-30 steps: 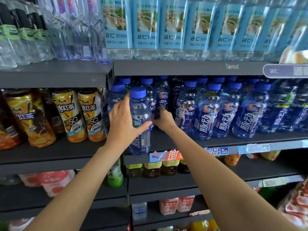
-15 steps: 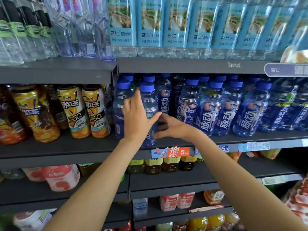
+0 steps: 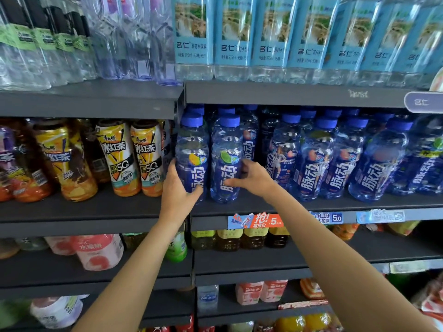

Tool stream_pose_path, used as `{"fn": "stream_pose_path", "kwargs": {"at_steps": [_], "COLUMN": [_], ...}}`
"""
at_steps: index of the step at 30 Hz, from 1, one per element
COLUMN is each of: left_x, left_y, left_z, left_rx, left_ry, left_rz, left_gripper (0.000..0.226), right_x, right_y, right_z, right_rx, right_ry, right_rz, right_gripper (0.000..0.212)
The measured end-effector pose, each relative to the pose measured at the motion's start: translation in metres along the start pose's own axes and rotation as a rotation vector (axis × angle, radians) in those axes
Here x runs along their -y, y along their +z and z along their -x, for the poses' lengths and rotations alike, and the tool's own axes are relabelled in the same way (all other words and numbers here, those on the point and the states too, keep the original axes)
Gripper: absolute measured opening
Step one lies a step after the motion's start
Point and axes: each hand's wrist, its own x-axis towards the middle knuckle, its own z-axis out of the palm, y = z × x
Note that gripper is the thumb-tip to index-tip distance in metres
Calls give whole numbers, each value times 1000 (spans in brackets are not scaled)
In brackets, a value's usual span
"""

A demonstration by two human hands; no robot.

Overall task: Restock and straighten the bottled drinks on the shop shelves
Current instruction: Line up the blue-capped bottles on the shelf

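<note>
Two blue-capped bottles stand upright at the front left of the middle shelf (image 3: 299, 208). My left hand (image 3: 178, 188) grips the lower body of the leftmost blue bottle (image 3: 191, 152), the one with an orange fruit mark. My right hand (image 3: 254, 177) holds the lime-marked blue bottle (image 3: 226, 154) beside it, thumb across its label and fingers round its right side. Both bottles rest on the shelf, labels facing out. More of the same blue bottles (image 3: 316, 159) fill the row to the right.
Iced tea bottles (image 3: 119, 159) stand on the shelf section to the left. Clear water bottles with light blue labels (image 3: 239, 37) line the shelf above. Price tags (image 3: 255, 220) hang on the shelf edge. Lower shelves hold tea and pink drinks (image 3: 98, 251).
The lime-marked bottle, held out at the shelf edge by my left hand, now stands on the shelf. My left hand moved to the leftmost bottle; my right hand took the lime one.
</note>
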Motion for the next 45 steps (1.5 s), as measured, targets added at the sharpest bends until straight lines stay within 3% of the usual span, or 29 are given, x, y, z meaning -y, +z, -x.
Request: {"fn": "stream_pose_path", "kwargs": {"at_steps": [6,12,13,15,17,18,19,22,24,27,31,34,39,45], "left_x": [0,5,5,6,7,6,6,3,2,3,2,2,3,5], "left_y": [-13,-11,-10,-10,-10,-10,-10,-11,-12,-12,-11,-11,-10,-6], "left_z": [-12,-11,-10,-10,-12,-12,-11,-9,-9,-8,-7,-7,-7,-5], "left_rx": [116,78,76,82,85,85,84,74,78,81,73,71,73,60], "left_ry": [6,4,1,3,8,12,18,40,47,48,53,54,38,40], "left_rz": [-48,-37,-33,-48,-60,-63,-60,-32,-31,-26,-13,-8,-43,-60], "left_gripper": [88,88,88,90,92,91,90,86,86,87,85,85,85,82], "right_x": [-5,-1,0,2,-3,-7,-9,-5,-2,3,2,7,15,16], "right_y": [8,14,11,1,-14,-22,-30,-46,-49,-47,-45,-47,-65,-55], "right_z": [0,5,10,26,30,26,22,6,-3,-9,-11,-23,-41,-28], "right_rx": [-32,-87,-162,-488,-865,-971,-978,-729,-717,-711,-512,-392,-229,-301], "right_ry": [8,51,45,-43,-138,-132,-75,175,210,143,-59,-96,29,26], "right_rz": [11,49,51,127,467,663,792,904,857,694,314,338,449,544], "right_gripper": [56,66,66,59,55,60,71,96,97,91,89,88,97,90]}}
